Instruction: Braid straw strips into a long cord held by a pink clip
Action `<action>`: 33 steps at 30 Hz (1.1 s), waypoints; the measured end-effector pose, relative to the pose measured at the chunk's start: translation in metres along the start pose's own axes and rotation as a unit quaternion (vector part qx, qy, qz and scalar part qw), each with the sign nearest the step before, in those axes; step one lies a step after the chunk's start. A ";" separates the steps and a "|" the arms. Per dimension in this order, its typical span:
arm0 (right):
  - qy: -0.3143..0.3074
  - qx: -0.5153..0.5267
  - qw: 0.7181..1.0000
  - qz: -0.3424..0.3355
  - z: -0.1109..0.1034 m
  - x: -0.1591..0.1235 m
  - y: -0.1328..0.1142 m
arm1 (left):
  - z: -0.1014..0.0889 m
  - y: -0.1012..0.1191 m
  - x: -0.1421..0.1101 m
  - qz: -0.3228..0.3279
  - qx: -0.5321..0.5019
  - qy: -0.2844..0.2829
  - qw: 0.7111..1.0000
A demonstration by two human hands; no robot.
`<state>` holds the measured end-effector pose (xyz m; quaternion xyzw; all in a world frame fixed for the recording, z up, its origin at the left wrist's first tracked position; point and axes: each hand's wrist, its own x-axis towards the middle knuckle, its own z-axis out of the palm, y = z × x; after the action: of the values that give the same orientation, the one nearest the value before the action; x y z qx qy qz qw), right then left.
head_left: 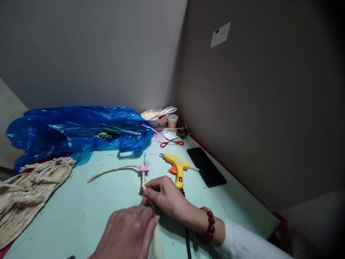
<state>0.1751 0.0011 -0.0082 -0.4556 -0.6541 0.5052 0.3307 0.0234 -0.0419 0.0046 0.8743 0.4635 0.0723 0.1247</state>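
My right hand (167,195) pinches the cord (143,178) near the pink clip (144,168) — left hand (126,229) grip hidden, can't tell. I'd keep tension even — light, straight off the clip.

The clip (144,168) sits near the middle of the table (67,201), on the cord (113,170), one length of which runs left across the tabletop. Right of the clip lies the glue gun (178,164), with the phone (207,167) on its right. Behind the glue gun lie the scissors (170,141). Farther back, the cup (173,122) stands just right of the basket (152,121), in which shears (170,110) rest. The plastic bag (81,126) spreads over the back left, left of the basket. In front of it, at the left edge, lies the straw weave (29,196). The card (221,35) is on the right wall (242,90), above the phone.
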 end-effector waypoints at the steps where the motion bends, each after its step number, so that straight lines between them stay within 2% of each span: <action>1: 0.002 0.003 1.000 -0.003 0.000 0.000 0.001 | -0.007 -0.003 0.003 -0.029 -0.029 0.024 0.999; 3: 0.003 0.013 1.000 -0.010 -0.001 0.000 0.000 | -0.018 -0.014 0.010 -0.112 -0.112 0.057 0.986; 5: 0.001 0.028 0.999 -0.015 -0.001 -0.001 -0.002 | -0.021 -0.028 0.018 -0.155 -0.213 0.081 0.961; 7: -0.007 0.048 0.999 -0.019 0.000 -0.003 -0.004 | -0.016 -0.038 0.024 -0.156 -0.401 0.041 0.902; 9: -0.019 0.066 0.997 -0.025 0.001 -0.005 -0.005 | -0.007 -0.042 0.027 -0.147 -0.556 -0.010 0.818; 10: -0.021 0.064 0.997 -0.028 0.000 -0.006 -0.006 | -0.003 -0.043 0.028 -0.152 -0.602 -0.024 0.783; 11: -0.019 0.052 0.998 -0.028 0.000 -0.006 -0.007 | 0.001 -0.042 0.027 -0.163 -0.628 -0.030 0.761; 12: -0.016 0.029 0.999 -0.028 -0.001 -0.007 -0.007 | 0.003 -0.041 0.026 -0.178 -0.636 -0.029 0.750; 14: -0.008 -0.029 0.999 -0.020 -0.003 -0.009 -0.008 | 0.005 -0.039 0.023 -0.207 -0.627 -0.028 0.750; 17: -0.009 -0.094 0.995 -0.001 -0.005 -0.011 -0.009 | 0.002 -0.037 0.018 -0.236 -0.591 -0.034 0.771; 22: -0.018 -0.167 0.986 -0.020 -0.006 -0.011 -0.011 | 0.000 -0.039 0.018 -0.225 -0.535 -0.029 0.814; 29: -0.053 -0.265 0.963 0.011 -0.014 -0.017 -0.025 | 0.001 -0.043 0.024 -0.250 -0.525 -0.068 0.811; 33: -0.035 -0.326 0.945 0.005 -0.014 -0.027 -0.031 | -0.002 -0.040 0.025 -0.256 -0.508 -0.063 0.820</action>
<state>0.1890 -0.0214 0.0265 -0.5242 -0.7916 0.2819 0.1386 0.0049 0.0007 -0.0048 0.5396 0.5592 0.2077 0.5941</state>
